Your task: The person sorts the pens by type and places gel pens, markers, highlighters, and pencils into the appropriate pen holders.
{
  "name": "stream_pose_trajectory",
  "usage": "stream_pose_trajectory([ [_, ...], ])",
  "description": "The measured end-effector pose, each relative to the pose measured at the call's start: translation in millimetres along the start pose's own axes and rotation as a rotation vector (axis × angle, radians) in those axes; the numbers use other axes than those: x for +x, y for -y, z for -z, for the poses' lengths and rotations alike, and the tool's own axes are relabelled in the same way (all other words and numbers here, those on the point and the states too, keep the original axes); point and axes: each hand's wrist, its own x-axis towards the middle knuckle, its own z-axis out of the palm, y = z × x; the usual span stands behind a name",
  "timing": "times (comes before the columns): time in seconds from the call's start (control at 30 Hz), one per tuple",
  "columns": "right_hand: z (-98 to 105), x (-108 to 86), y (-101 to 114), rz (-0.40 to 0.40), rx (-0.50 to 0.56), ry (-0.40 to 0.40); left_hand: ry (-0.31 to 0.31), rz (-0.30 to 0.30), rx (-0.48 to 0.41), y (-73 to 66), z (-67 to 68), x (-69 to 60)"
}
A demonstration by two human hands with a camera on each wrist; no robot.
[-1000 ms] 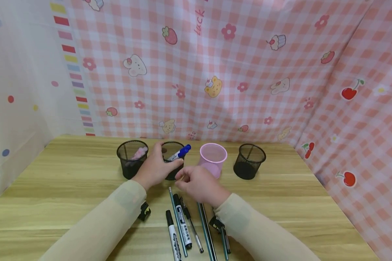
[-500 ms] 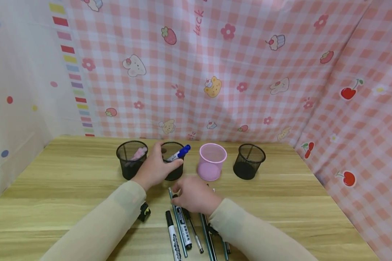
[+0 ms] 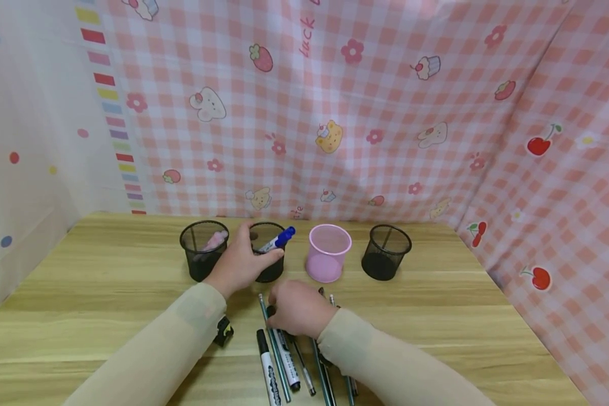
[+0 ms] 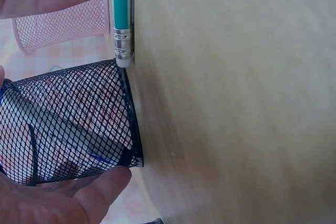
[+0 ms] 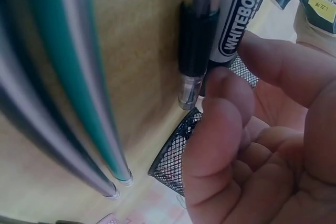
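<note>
The left hand (image 3: 238, 262), left of centre in the head view, grips the middle cup (image 3: 272, 272), a black mesh cup standing upright on the table (image 3: 436, 316); its fingers are parted only by the width of the cup and are curved about the wall. At least 2 blue-capped markers (image 3: 278, 241) lean in this cup, caps up and toward the right of the frame. The right hand (image 3: 301, 307), below centre, has its fingers curled, with thumb and finger closed on the black end of the whiteboard marker (image 5: 239, 19). This marker lies in the lower centre of the head view, partly covered by the hand, its other end toward the bottom edge. A pencil (image 3: 277, 361) lies just beside it on the left, and a clear pen (image 3: 304, 369) just beside it on the right. The second marker (image 3: 267, 361) lies farther left, black cap up-frame. 3 other cups stand in the same row: the left cup (image 3: 199, 265), with a pink item (image 3: 215, 241) inside; the pink cup (image 3: 326, 265), right of centre; and the right cup (image 3: 380, 266), black mesh.
</note>
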Motion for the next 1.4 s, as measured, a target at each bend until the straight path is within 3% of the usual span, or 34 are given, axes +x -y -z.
stream_pose_trajectory([
  [0.53,8.9,12.2,1.7,0.027,-0.092,0.095,0.0,-0.003,-0.01,1.1,0.4,1.8],
  [0.87,9.1,16.5,3.3,0.004,-0.118,0.118,-0.004,-0.009,-0.009,0.8,0.8,1.6],
  [1.13,12.3,20.5,2.6,-0.068,-0.054,0.219,-0.003,-0.011,-0.014,0.4,0.0,1.8],
  [1.4,12.8,27.1,-1.2,-0.091,0.004,0.269,0.002,-0.01,-0.023,1.1,0.3,2.0],
])
